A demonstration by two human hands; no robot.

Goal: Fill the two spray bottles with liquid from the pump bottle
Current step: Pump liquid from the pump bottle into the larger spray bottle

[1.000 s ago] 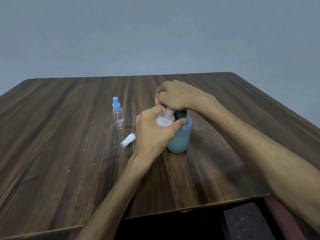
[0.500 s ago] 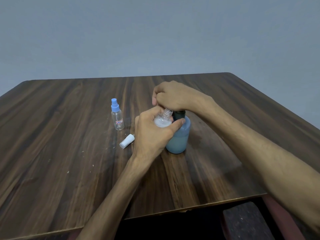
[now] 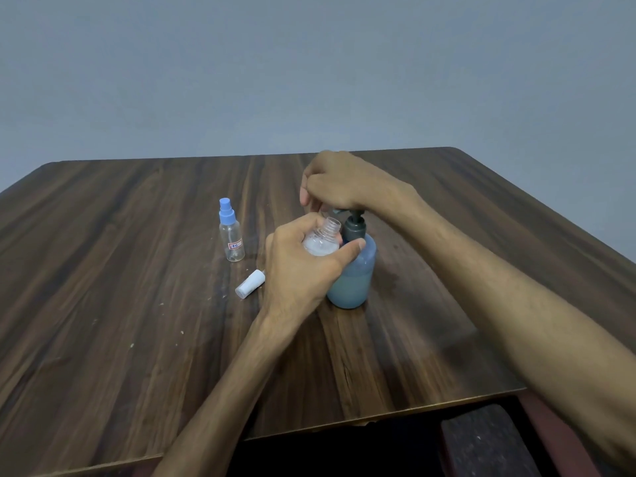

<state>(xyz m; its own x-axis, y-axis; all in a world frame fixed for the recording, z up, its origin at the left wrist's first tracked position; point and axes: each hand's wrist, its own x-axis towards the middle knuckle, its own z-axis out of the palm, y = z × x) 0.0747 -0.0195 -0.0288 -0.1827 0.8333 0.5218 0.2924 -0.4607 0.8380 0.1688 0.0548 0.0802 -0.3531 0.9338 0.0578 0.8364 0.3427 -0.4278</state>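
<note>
A blue pump bottle [image 3: 354,277] with a dark pump head stands mid-table, about half full of pale liquid. My right hand [image 3: 340,182] rests curled over the pump head, which has risen so its neck shows. My left hand [image 3: 299,266] grips an uncapped clear spray bottle [image 3: 323,241], tilted with its threaded mouth under the spout; whitish liquid sits inside it. A second clear spray bottle [image 3: 231,235] with a blue cap stands upright to the left. A white spray cap [image 3: 249,284] lies on its side beside my left hand.
The dark wooden table [image 3: 120,304] has small white specks on its left part. Its front edge runs close below my forearms, with a dark seat [image 3: 488,442] beneath at the lower right. A grey wall stands behind.
My right hand has lifted with the pump head, exposing the pump's neck. The spray bottle in my left hand stays under the spout.
</note>
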